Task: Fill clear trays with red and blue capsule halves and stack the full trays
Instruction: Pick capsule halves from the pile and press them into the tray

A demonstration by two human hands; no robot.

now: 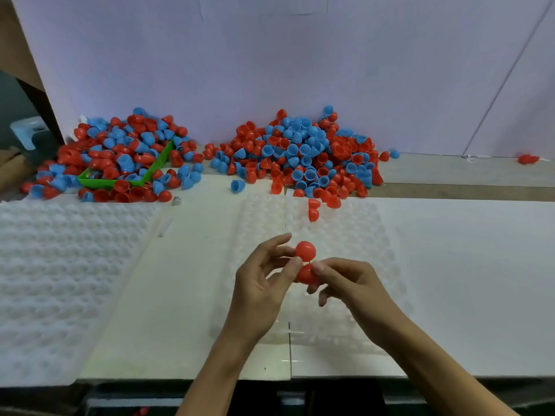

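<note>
My left hand (264, 283) and my right hand (351, 283) meet over a clear dimpled tray (345, 232) in the middle of the table. Between the fingertips are two red capsule halves: the upper one (305, 250) is pinched by my left fingers, and the lower one (307, 274) is held by my right thumb and fingers, with my left thumb touching it too. Two more red halves (313, 209) lie at the tray's far edge. Two big heaps of red and blue halves lie at the back, one in the middle (303, 151) and one on the left (120, 151).
A stack of clear dimpled trays (60, 274) lies at the left. A green bin (156, 168) sits half buried in the left heap. A lavender wall (270, 55) closes off the back. One stray red piece (527, 159) lies far right. The table's front edge (300, 378) runs below my wrists.
</note>
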